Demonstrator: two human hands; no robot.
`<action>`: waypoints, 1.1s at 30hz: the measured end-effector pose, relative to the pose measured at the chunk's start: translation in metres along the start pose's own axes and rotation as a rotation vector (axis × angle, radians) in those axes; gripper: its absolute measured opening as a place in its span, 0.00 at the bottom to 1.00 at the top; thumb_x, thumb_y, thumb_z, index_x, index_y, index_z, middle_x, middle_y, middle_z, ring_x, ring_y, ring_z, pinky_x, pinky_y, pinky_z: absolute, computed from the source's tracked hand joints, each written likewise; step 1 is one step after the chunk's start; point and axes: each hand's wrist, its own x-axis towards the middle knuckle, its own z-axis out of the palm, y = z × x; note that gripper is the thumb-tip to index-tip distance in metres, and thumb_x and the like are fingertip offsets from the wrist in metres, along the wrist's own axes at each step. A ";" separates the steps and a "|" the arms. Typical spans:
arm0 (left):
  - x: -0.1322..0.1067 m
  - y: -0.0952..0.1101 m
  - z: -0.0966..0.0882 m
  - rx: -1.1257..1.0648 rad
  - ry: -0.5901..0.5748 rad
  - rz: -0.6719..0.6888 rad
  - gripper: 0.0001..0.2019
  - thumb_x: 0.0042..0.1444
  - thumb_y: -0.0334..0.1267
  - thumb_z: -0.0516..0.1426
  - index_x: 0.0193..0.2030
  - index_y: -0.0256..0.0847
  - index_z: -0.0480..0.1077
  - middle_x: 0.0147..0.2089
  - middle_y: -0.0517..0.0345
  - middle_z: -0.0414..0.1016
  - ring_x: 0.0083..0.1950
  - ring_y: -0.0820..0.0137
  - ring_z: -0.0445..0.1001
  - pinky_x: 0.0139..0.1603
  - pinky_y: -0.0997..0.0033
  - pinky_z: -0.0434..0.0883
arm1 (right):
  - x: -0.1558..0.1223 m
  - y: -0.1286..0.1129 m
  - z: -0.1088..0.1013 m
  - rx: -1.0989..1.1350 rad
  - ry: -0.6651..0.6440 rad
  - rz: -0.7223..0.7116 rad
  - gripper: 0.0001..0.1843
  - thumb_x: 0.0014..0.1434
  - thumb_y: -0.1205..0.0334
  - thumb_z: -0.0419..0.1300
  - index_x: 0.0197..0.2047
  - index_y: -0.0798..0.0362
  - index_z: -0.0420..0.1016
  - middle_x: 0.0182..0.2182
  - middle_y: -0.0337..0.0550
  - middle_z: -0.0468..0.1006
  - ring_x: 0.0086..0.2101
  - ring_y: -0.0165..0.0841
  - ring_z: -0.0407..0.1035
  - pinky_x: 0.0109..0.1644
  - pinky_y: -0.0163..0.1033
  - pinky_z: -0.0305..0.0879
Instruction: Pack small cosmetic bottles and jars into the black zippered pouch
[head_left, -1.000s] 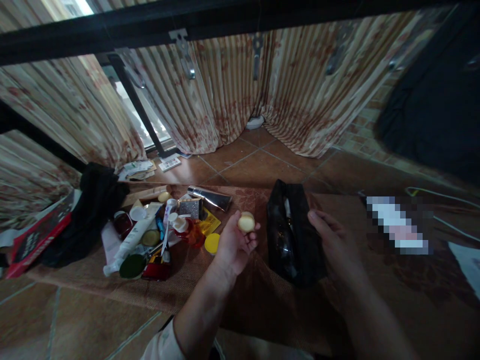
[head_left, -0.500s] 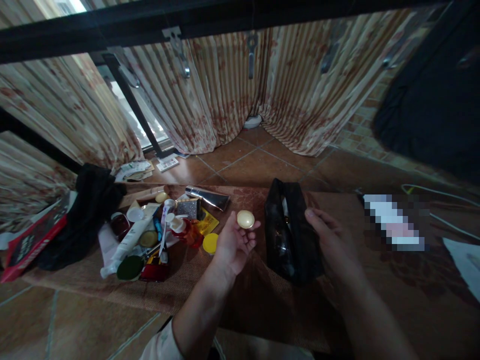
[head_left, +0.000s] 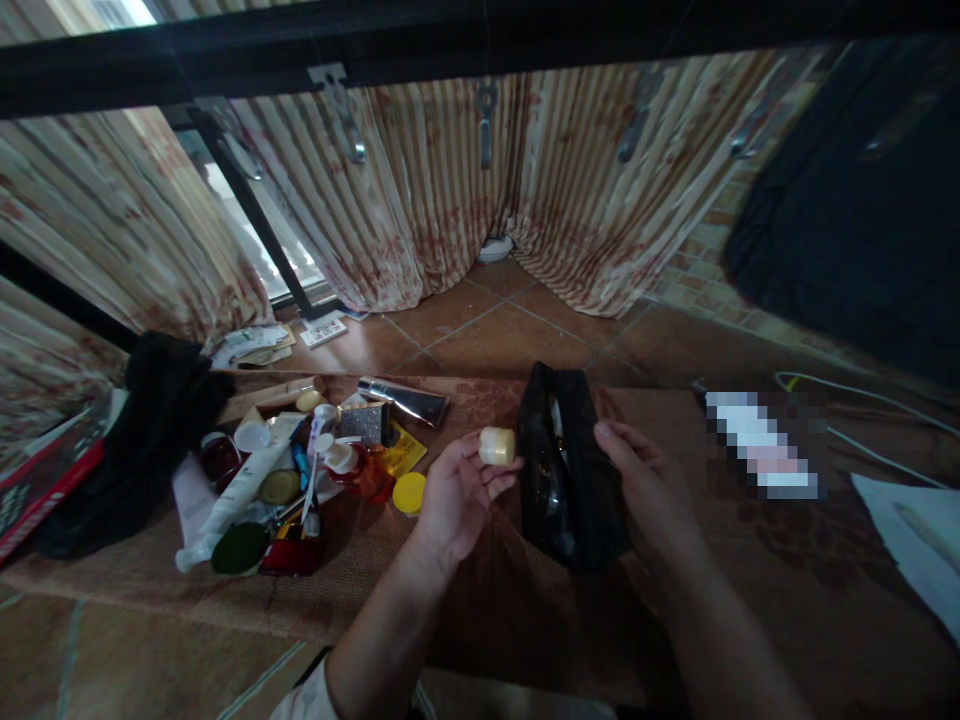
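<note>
A small pale-yellow cosmetic jar is held in the fingers of my left hand, palm turned up, just left of the black pouch. The black pouch stands with its mouth unzipped, and something clear and shiny shows inside. My right hand grips the pouch's right side, thumb on the upper edge. Left of my left hand lies a heap of toiletries: a red pump bottle, a yellow round lid, a white tube and a silver tube.
A black cloth bag and a red box lie at the table's left end. On the right are a blurred-out flat object, a white cable and a white sheet. A dark bar with hooks crosses above.
The jar in my left hand has turned from showing its round lid to showing its side. My right hand keeps its grip on the pouch. The whole view has shifted slightly.
</note>
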 end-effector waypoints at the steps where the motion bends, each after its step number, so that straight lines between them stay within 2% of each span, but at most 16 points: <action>1: 0.000 0.000 0.000 -0.004 -0.007 0.011 0.08 0.55 0.32 0.52 0.40 0.35 0.69 0.31 0.52 0.78 0.33 0.66 0.80 0.33 0.73 0.72 | 0.000 0.000 0.000 0.002 -0.004 0.000 0.20 0.45 0.47 0.72 0.38 0.50 0.79 0.28 0.37 0.81 0.26 0.31 0.74 0.31 0.34 0.70; 8: 0.001 -0.001 0.000 0.008 0.004 0.031 0.07 0.56 0.32 0.51 0.39 0.35 0.69 0.32 0.52 0.79 0.34 0.66 0.80 0.36 0.72 0.74 | -0.001 -0.003 0.002 -0.003 0.001 0.019 0.22 0.44 0.46 0.72 0.38 0.51 0.79 0.27 0.39 0.81 0.25 0.31 0.74 0.28 0.34 0.69; 13: 0.003 -0.003 0.002 0.068 0.056 0.001 0.10 0.61 0.36 0.50 0.37 0.35 0.70 0.28 0.54 0.77 0.28 0.70 0.77 0.29 0.75 0.71 | -0.002 -0.003 0.002 -0.021 0.005 0.007 0.21 0.44 0.47 0.72 0.37 0.51 0.79 0.28 0.39 0.81 0.25 0.31 0.74 0.28 0.33 0.68; 18: 0.004 -0.004 0.000 0.130 0.099 -0.033 0.14 0.64 0.42 0.48 0.36 0.35 0.69 0.27 0.53 0.77 0.21 0.77 0.67 0.23 0.79 0.63 | -0.003 -0.004 0.003 0.014 -0.012 0.020 0.20 0.45 0.47 0.72 0.38 0.50 0.78 0.27 0.38 0.81 0.25 0.31 0.74 0.26 0.33 0.67; 22: 0.004 -0.002 -0.001 0.134 0.085 -0.057 0.14 0.63 0.42 0.47 0.36 0.37 0.69 0.24 0.55 0.75 0.19 0.77 0.63 0.21 0.79 0.59 | -0.003 -0.004 0.003 0.008 -0.009 0.027 0.21 0.45 0.47 0.72 0.38 0.51 0.78 0.27 0.38 0.81 0.25 0.31 0.74 0.27 0.33 0.68; 28: 0.001 0.000 0.001 0.153 0.040 -0.081 0.18 0.64 0.41 0.44 0.45 0.36 0.72 0.21 0.58 0.72 0.18 0.77 0.62 0.20 0.80 0.56 | -0.002 -0.004 0.003 0.011 0.006 0.020 0.21 0.45 0.48 0.72 0.38 0.51 0.79 0.27 0.38 0.81 0.25 0.31 0.74 0.28 0.33 0.69; 33: -0.001 0.000 0.003 0.153 0.034 -0.097 0.24 0.67 0.49 0.42 0.40 0.34 0.72 0.24 0.54 0.75 0.19 0.76 0.65 0.21 0.79 0.59 | -0.003 -0.003 0.002 -0.009 0.004 0.006 0.20 0.45 0.48 0.72 0.38 0.50 0.79 0.27 0.38 0.81 0.25 0.31 0.74 0.29 0.34 0.69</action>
